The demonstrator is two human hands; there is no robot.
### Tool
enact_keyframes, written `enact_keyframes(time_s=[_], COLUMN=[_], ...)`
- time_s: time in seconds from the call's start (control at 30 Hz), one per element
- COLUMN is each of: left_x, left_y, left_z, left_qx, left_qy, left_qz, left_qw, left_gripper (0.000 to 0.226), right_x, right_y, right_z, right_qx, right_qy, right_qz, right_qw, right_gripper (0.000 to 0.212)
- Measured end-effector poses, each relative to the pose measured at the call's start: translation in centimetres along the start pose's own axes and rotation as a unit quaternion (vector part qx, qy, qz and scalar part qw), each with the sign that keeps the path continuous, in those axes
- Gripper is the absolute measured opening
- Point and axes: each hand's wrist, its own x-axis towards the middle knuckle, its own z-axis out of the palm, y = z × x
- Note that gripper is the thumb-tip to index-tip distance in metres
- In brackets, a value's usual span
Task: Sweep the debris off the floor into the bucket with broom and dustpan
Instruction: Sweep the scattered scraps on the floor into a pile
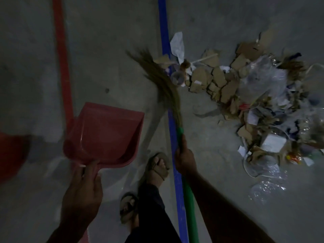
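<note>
My left hand (84, 190) grips the handle of a red plastic dustpan (105, 132), held above the floor with its mouth pointing away from me. My right hand (185, 158) is closed around the green handle of a grass broom (163, 81). The broom's brown bristles are blurred and reach the left end of a debris pile (254, 95) of torn cardboard, paper scraps and clear plastic on the grey floor. A red rounded shape at the left edge (10, 155) may be the bucket; only part of it shows.
A blue line (172, 130) and a red line (63, 67) run along the concrete floor. My two feet in sandals (157, 169) stand between the hands, close to the blue line. The scene is dim.
</note>
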Motion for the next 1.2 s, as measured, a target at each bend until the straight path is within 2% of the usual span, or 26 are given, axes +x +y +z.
enact_keyframes(time_s=[0.17,0.33,0.47,0.57,0.73,0.9,1.0,1.1,1.2], left_x=[5.2,9.0,10.8,11.4,11.7,12.4,14.0,15.2,17.4], left_y=[3.5,4.2,4.1,3.8,2.4,-1.4,-3.6,-5.0,-6.3], left_z=[-1.7,-2.6,-3.3,-4.4,-6.8,-9.0,-10.5,-11.1,-11.8], left_qx=[-0.034,-0.013,-0.021,-0.028,-0.029,0.001,0.036,0.054,0.075], left_qy=[-0.048,-0.043,-0.036,-0.046,-0.056,-0.082,-0.093,-0.057,-0.071], left_qz=[0.008,0.053,0.076,0.054,0.033,0.05,0.065,0.113,0.149], left_qw=[0.998,0.998,0.996,0.997,0.997,0.995,0.993,0.99,0.983], left_gripper=[0.045,0.047,0.042,0.05,0.055,0.047,0.04,0.036,0.033], right_x=[0.9,2.3,0.3,-3.7,-11.4,-12.0,-9.5,-7.1,-6.1], right_y=[3.8,6.9,8.4,7.4,1.5,-2.9,-2.6,-0.6,0.5], right_z=[-6.2,-13.8,-17.0,-16.3,-9.4,-0.5,0.5,-2.9,-8.0], right_qx=[0.089,0.047,0.034,0.042,0.064,-0.06,-0.098,-0.045,-0.009], right_qy=[0.103,0.22,0.262,0.249,0.142,0.0,-0.026,0.022,0.108], right_qz=[0.088,0.128,0.12,0.059,-0.012,-0.044,0.02,0.133,0.224], right_qw=[0.987,0.966,0.957,0.966,0.988,0.997,0.995,0.99,0.969], right_gripper=[0.062,0.062,0.066,0.062,0.063,0.069,0.068,0.063,0.056])
